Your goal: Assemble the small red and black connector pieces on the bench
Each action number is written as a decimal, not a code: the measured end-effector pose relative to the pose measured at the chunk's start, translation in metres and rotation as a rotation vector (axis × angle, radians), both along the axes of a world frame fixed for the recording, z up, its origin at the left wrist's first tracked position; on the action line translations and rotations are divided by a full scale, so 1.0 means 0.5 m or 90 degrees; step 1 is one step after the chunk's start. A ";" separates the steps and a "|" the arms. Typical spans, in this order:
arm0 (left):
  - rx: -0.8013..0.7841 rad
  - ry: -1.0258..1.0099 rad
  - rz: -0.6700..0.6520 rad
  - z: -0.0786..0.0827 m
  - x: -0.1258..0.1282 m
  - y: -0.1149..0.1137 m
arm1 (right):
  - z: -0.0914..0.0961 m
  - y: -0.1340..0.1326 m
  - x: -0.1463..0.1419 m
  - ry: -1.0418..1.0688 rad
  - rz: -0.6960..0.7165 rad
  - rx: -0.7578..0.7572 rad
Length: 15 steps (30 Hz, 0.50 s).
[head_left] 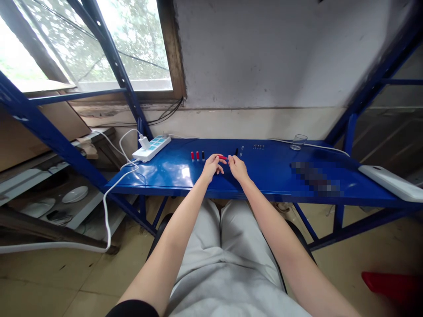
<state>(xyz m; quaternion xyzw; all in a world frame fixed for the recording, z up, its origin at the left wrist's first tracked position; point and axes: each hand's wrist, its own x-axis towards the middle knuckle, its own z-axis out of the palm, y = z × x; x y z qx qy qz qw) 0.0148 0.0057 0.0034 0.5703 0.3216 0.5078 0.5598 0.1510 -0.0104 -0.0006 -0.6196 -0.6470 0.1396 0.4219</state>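
Head view: left hand (211,165) and right hand (237,167) both pinched small red piece (223,157) over blue shelf (271,174).

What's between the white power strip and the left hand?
Head view: between the power strip and the left hand, three small pieces, two red, one black, sit on the blue shelf.

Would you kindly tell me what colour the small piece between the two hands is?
The small piece is red; the head view shows it best.
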 end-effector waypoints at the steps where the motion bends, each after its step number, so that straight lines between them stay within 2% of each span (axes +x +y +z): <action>1: 0.004 0.000 0.003 0.001 -0.001 -0.001 | 0.000 0.000 0.000 0.008 0.004 0.004; 8: 0.005 0.004 0.026 0.007 -0.005 -0.008 | -0.002 -0.002 -0.003 0.097 0.057 0.073; 15: -0.008 0.002 0.031 0.013 -0.002 -0.013 | 0.001 -0.004 -0.009 0.199 0.113 0.102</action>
